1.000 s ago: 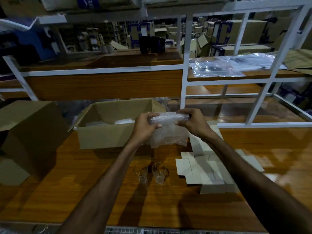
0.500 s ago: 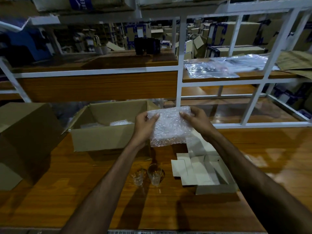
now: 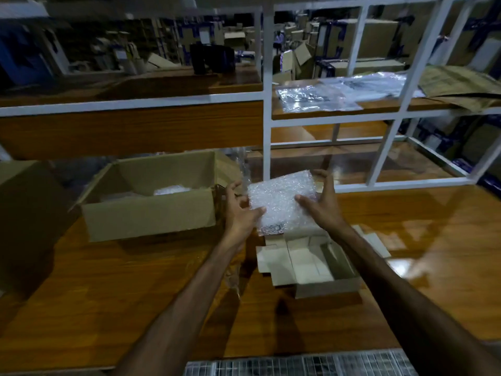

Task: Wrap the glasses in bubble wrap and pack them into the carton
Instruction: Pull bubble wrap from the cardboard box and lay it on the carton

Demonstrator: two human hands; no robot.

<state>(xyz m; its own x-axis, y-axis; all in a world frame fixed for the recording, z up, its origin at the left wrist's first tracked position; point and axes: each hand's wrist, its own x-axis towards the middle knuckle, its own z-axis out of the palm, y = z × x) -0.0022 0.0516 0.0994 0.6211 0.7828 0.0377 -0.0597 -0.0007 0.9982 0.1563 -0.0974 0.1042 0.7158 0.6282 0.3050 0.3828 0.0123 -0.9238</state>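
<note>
Both hands hold a sheet of bubble wrap [image 3: 279, 198] spread flat above the table, just right of the open brown carton [image 3: 146, 215]. My left hand [image 3: 238, 210] pinches its left edge with the thumb on top. My right hand [image 3: 321, 206] grips the right edge, fingers behind the sheet. A wrapped bundle [image 3: 171, 189] lies inside the carton. The clear glasses on the table are mostly hidden by my left forearm; only a faint glint [image 3: 233, 279] shows beside it.
Small flattened pale cartons [image 3: 298, 263] lie on the wooden table [image 3: 108, 289] under my right forearm. A second brown box [image 3: 25, 213] stands at the left. A white metal shelf frame [image 3: 267, 126] rises behind, with plastic bags [image 3: 314, 99] on its shelf.
The bubble wrap, rolled up between my hands a second ago, is now opened out into a flat sheet. My hands have moved slightly apart and to the right.
</note>
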